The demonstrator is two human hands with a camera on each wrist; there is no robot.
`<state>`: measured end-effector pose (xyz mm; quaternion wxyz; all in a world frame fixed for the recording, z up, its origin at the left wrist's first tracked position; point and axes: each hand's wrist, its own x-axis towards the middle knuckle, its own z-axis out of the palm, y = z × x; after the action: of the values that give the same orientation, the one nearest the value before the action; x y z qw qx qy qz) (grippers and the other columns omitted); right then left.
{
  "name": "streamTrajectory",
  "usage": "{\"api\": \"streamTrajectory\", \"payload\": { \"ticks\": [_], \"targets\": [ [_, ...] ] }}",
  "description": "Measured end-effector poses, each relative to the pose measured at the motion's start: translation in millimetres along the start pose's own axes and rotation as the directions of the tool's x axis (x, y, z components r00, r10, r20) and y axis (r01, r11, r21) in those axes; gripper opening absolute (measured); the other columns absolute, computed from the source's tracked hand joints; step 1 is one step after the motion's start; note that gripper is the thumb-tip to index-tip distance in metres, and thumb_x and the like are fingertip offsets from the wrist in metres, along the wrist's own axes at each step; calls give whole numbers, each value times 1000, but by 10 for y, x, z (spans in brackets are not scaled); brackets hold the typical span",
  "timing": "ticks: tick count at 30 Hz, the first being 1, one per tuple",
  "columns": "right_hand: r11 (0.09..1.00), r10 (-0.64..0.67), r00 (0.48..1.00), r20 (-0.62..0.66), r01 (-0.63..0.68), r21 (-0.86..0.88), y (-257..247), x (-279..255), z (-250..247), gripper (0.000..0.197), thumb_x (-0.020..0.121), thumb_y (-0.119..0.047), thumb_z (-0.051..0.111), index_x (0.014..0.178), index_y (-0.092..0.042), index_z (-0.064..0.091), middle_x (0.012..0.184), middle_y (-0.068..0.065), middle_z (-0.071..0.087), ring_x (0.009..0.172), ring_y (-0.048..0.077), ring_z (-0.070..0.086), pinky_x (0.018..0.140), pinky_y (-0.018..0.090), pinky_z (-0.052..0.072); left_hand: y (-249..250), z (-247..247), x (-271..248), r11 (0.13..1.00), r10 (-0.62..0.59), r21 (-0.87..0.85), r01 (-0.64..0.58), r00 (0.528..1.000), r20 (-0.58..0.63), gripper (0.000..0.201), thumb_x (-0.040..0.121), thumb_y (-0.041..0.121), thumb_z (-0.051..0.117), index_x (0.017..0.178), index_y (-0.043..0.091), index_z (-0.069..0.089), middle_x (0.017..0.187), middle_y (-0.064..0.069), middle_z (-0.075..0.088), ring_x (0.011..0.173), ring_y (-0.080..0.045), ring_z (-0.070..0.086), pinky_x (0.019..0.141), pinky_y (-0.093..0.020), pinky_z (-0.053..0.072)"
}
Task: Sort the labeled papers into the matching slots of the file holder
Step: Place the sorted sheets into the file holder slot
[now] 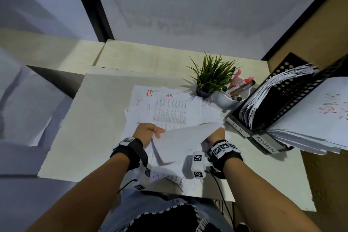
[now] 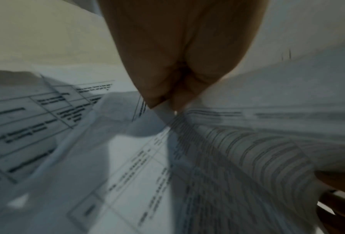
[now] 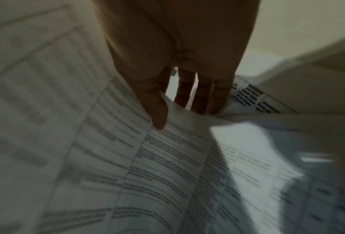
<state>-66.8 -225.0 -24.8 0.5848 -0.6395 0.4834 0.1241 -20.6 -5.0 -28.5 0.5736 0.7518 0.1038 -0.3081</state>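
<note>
A loose pile of printed papers (image 1: 169,107) lies in the middle of the desk, some marked in red at the top. Both hands hold one white sheet (image 1: 180,143) lifted above the pile, its blank side up. My left hand (image 1: 150,132) pinches its left edge, and the left wrist view shows that sheet (image 2: 247,142) nipped at my fingertips (image 2: 163,101). My right hand (image 1: 216,135) grips the right edge, thumb (image 3: 157,110) over the sheet (image 3: 137,158), fingers beneath. The black file holder (image 1: 282,103) at the right has slots labelled HR (image 1: 238,128) and ADMIN (image 1: 265,144), both stuffed with papers.
A small potted plant (image 1: 211,77) and a white cup of pens (image 1: 233,92) stand behind the pile, next to the holder. A grey partition wall (image 1: 188,5) closes the back of the desk. Bare desk surface (image 1: 90,118) lies to the left.
</note>
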Motion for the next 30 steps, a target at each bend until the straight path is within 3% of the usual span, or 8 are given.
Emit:
{"api": "streamTrajectory", "payload": {
  "ticks": [5, 9, 15, 20, 23, 25, 27, 30],
  "targets": [
    [993, -36, 999, 26, 39, -116, 68, -49, -52, 13, 62, -2, 53, 58, -14, 49, 60, 2, 45, 60, 17, 42, 52, 22, 34, 91, -102, 75, 998, -13, 50, 34, 924, -382, 13, 84, 9, 44, 77, 7, 54, 92, -15, 63, 93, -39, 61, 86, -45, 49],
    [998, -48, 998, -46, 50, 42, 39, -163, -133, 27, 77, 7, 59, 63, -16, 60, 69, 2, 57, 62, 14, 51, 61, 22, 45, 129, -100, 114, 975, -162, 92, 201, 933, -321, 58, 79, 47, 58, 117, 4, 49, 109, -17, 63, 97, -35, 61, 86, -38, 48],
    [951, -23, 1000, 15, 17, 307, 109, -248, -71, 23, 55, 19, 61, 67, 0, 64, 70, 17, 62, 67, 29, 62, 64, 38, 53, 96, -51, 129, 904, -87, 387, 181, 965, -249, 41, 87, 22, 57, 125, 6, 52, 134, -13, 51, 121, -32, 51, 103, -36, 40],
    [931, -80, 997, 5, 73, 358, 78, -334, -67, 27, 64, 27, 54, 58, 1, 53, 40, 2, 53, 37, 14, 53, 41, 17, 43, 105, -38, 82, 943, -118, 264, 200, 948, -294, 57, 83, 15, 64, 133, 1, 38, 135, -19, 46, 121, -35, 49, 97, -36, 40],
    [914, -102, 995, 7, 91, 394, 67, -347, -69, 31, 66, 30, 51, 58, -1, 49, 35, -1, 48, 31, 10, 48, 37, 15, 39, 131, -42, 35, 937, -87, 306, 169, 961, -263, 37, 88, 11, 56, 122, 0, 47, 120, -15, 54, 112, -32, 53, 91, -33, 41],
    [909, -109, 994, 8, 96, 405, 95, -317, -73, 36, 66, 30, 50, 51, -3, 47, 35, -2, 48, 31, 10, 48, 38, 15, 40, 124, -26, 7, 944, 27, 327, 52, 972, -232, 6, 87, 3, 49, 87, 4, 55, 84, -8, 52, 79, -24, 50, 70, -29, 39],
    [921, -115, 993, -11, 111, 372, 124, -293, -69, 33, 63, 26, 55, 51, -4, 54, 45, 3, 55, 45, 18, 55, 48, 22, 45, 59, -14, 8, 961, 116, 269, -65, 977, -179, 27, 82, -4, 47, 60, 11, 42, 61, -3, 37, 58, -15, 32, 56, -25, 24],
    [948, -114, 990, -84, 134, 288, 166, -199, -99, 23, 63, 17, 63, 63, -6, 64, 64, 8, 60, 62, 22, 55, 59, 28, 46, -14, -56, -11, 984, 118, 148, -99, 985, -129, 28, 82, -6, 46, 64, 11, 60, 65, -7, 52, 65, -17, 43, 65, -26, 36]
  ]
}}
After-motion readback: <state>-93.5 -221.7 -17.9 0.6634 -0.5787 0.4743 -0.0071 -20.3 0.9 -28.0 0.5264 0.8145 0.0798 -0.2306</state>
